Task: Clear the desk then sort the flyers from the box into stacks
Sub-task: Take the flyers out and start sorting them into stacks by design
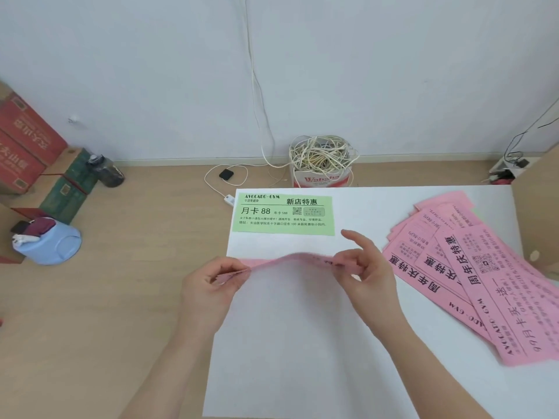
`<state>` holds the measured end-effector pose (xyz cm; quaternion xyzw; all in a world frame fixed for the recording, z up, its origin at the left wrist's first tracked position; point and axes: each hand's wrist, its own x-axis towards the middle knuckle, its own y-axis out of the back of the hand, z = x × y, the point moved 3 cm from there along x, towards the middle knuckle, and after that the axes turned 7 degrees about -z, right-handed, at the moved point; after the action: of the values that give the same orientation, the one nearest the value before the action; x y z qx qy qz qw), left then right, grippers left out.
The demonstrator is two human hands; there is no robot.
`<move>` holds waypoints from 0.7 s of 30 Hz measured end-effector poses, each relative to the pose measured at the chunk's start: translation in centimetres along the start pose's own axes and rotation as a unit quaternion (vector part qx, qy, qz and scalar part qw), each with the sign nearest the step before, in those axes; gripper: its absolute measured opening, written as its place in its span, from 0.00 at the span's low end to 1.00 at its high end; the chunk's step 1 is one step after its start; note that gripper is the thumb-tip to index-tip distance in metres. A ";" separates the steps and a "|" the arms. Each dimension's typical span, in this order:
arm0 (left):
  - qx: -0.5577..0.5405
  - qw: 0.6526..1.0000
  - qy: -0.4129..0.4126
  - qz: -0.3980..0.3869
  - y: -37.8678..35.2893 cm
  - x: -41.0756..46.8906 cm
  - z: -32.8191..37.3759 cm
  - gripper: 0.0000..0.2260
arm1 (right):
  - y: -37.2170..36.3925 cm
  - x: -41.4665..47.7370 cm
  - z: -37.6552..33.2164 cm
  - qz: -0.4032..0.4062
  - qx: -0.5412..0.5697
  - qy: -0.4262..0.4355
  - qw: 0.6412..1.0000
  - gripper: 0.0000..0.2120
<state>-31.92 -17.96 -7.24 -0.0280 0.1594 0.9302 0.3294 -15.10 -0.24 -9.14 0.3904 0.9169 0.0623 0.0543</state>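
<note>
Currently holding a thin pink paper flyer (290, 259) edge-on over the white table (287, 358), with the sheet arching slightly in the middle. Pinching its left end between the curled thumb and fingers of the left hand (211, 287). Gripping its right end between the thumb and bent fingers of the right hand (370, 275), while pointing that hand's index finger straight out toward the far side. Stretching the sheet between both hands, over the left half of the table.

Facing a light green rectangular paper flyer with black print (282, 214), lying flat near the table's far left corner, beyond the held sheet and apart from both hands. Keeping a loose, fanned pile of overlapping pink printed flyers (490, 285) just to the right of the right hand, not touching it, spreading toward the table's right edge.

Looking past the table at a wooden floor (121, 297) carrying a white bucket stuffed with tangled pale cables (320, 164), stacked red cartons (24, 146) at the left, and a light blue plastic container (51, 244).
</note>
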 end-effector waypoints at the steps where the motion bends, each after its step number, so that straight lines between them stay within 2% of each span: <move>1: -0.001 1.000 -0.016 0.005 0.1 0.1 0.5 0.09 | 0.0 0.3 -0.5 0.000 0.002 0.008 1.000 0.28; 4: -0.030 0.999 -0.038 -0.008 0.6 0.7 1.3 0.15 | 0.7 0.8 -1.3 0.000 0.017 0.024 1.000 0.29; 7: -0.041 0.998 0.000 -0.051 0.1 1.2 -0.3 0.22 | 1.2 0.9 0.0 0.008 0.050 0.001 0.999 0.29; 9: -0.060 0.997 0.018 -0.043 -0.5 1.6 -1.0 0.20 | 1.0 1.1 0.6 0.023 0.062 -0.019 0.998 0.31; 11: -0.087 0.996 0.002 -0.020 -1.0 1.9 -0.6 0.18 | 0.9 1.4 0.6 0.039 0.063 -0.015 0.997 0.32; 15: -0.149 0.988 -0.048 -0.016 -1.0 2.2 0.7 0.24 | 0.7 1.5 -0.5 0.033 0.048 0.023 0.998 0.35; 19: -0.160 0.986 -0.027 -0.039 -1.2 3.0 -0.8 0.27 | 0.1 1.2 0.3 0.017 0.023 0.019 0.999 0.36; 21: -0.166 0.985 -0.010 -0.042 -1.3 3.3 -1.3 0.24 | -0.1 1.2 0.6 0.015 0.017 0.021 1.000 0.34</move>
<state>-33.72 -15.45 -9.39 -0.0801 -0.0016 0.9294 0.3602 -15.90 0.60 -9.85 0.4032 0.9130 0.0558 0.0271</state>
